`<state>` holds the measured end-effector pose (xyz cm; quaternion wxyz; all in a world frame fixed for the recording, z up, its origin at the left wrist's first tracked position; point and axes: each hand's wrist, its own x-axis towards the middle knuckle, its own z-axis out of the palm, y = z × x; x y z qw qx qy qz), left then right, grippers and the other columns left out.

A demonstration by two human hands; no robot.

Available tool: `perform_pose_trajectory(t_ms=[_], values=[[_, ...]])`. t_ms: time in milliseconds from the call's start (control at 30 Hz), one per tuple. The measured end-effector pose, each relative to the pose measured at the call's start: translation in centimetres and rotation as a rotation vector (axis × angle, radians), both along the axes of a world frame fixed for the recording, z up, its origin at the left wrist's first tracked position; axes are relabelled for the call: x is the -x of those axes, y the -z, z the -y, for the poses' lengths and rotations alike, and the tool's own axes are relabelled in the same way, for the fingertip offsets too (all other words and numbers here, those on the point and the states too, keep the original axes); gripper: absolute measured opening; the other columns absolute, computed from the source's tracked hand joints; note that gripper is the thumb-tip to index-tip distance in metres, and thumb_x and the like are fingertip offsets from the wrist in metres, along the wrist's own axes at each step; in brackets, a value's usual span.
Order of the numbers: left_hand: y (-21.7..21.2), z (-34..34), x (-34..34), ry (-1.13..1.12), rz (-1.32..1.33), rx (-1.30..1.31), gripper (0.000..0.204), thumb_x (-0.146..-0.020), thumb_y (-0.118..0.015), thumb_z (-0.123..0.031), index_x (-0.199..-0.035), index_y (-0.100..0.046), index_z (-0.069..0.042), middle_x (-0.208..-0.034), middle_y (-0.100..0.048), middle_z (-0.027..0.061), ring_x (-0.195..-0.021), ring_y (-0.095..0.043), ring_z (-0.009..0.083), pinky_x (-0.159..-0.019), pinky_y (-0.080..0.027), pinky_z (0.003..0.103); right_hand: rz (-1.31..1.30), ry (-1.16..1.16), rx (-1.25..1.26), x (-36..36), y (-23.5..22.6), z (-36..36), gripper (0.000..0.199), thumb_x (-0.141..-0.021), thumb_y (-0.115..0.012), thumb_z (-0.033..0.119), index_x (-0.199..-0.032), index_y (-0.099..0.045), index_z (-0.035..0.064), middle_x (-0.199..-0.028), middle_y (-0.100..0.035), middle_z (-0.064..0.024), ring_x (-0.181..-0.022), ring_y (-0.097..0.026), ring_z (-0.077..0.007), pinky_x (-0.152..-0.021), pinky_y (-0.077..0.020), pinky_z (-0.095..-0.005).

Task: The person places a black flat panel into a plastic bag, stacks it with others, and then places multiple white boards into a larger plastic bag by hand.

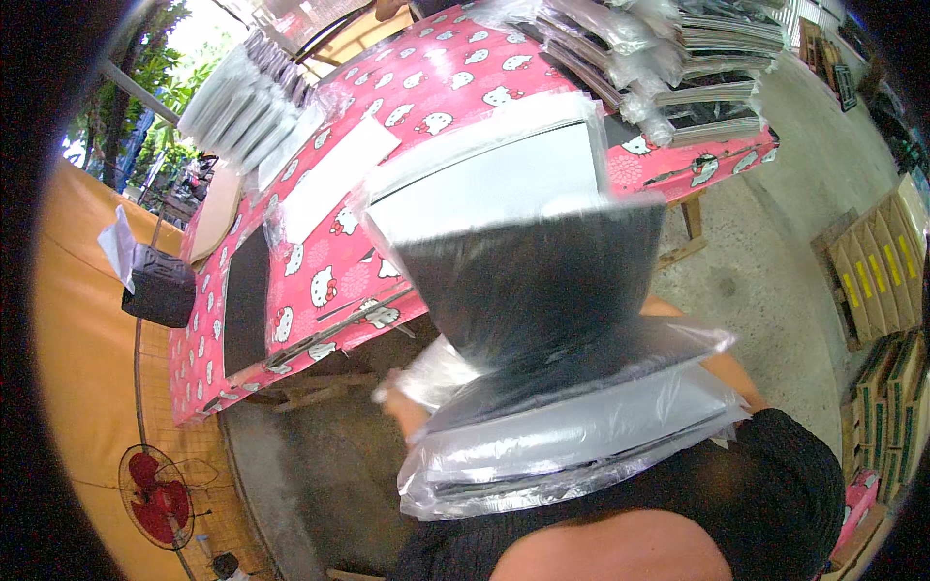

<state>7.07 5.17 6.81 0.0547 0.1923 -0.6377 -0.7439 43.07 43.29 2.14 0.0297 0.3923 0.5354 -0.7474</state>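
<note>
Where tbl (368, 92) ends, bagged pnls (533, 281), floor (746, 290) rt

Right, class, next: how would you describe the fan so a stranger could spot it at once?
Find the large pink table patterned with white cat faces. Below its left end in the picture, by the orange wall, is the round fan. Its red blades set it apart from everything around it.

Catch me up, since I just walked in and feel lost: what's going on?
A person in a black top is handling plastic-wrapped sheets, some dark, some pale, close to the chest. The left hand shows, blurred, at their left edge; the right hand is hidden behind them. More wrapped stacks sit on the pink patterned table ahead.
</note>
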Motion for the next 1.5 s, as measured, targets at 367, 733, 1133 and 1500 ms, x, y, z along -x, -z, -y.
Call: perform_pose_trajectory(t_ms=[367, 733, 1133, 1500], values=[[-27.5, -10.4, -1.3, 1.015, -0.557, -0.042, 0.089, -0.07, -0.028, -0.073, -0.125, -0.033, -0.002, -0.12, -0.043, 0.0196, -0.084, -0.057, 0.0225, -0.067, -0.049, 0.03, -0.764, -0.145, -0.288, 6.0, -26.0, -2.2, 0.046, -0.07, -0.064, 0.036, -0.101, -0.052, 0.004, -0.084, -0.058, -0.0065, -0.068, -0.052, -0.0105, -0.053, -0.0384, -0.022], [-28.5, -20.4, -9.5, 1.362, -0.615, -0.439, 0.065, -0.072, -0.063, -0.011, -0.126, -0.029, 0.004, -0.122, -0.043, 0.0187, -0.104, -0.05, 0.0274, -0.088, -0.041, 0.034, -0.875, 0.049, -0.963, 15.2, -30.5, 4.2, 0.011, -0.075, -0.062, 0.009, -0.082, -0.063, 0.0009, -0.071, -0.059, -0.0026, -0.061, -0.05, -0.0072, -0.055, -0.0387, -0.02], [-25.2, -18.9, -11.9, 1.175, -0.215, -0.139, 0.012, -0.08, -0.059, -0.015, -0.089, -0.056, -0.007, -0.079, -0.056, -0.0003, -0.073, -0.051, 0.0081, -0.066, -0.043, 0.024, -1.133, 0.362, -1.074, 14.2, -31.3, 5.0, 0.012, -0.075, -0.062, 0.012, -0.076, -0.06, 0.0003, -0.061, -0.056, -0.0026, -0.057, -0.052, -0.0102, -0.055, -0.043, -0.0229], [-16.5, -14.4, -0.6, 1.643, -0.493, -0.071, 0.031, -0.068, -0.068, -0.022, -0.088, -0.056, -0.002, -0.074, -0.057, 0.004, -0.071, -0.055, 0.0138, -0.064, -0.043, 0.026, -1.057, -0.246, 0.577, 10.9, -27.8, 2.6, 0.039, -0.083, -0.044, 0.046, -0.089, -0.057, 0.0093, -0.069, -0.058, -0.0029, -0.051, -0.053, -0.0091, -0.036, -0.0408, -0.0266]])
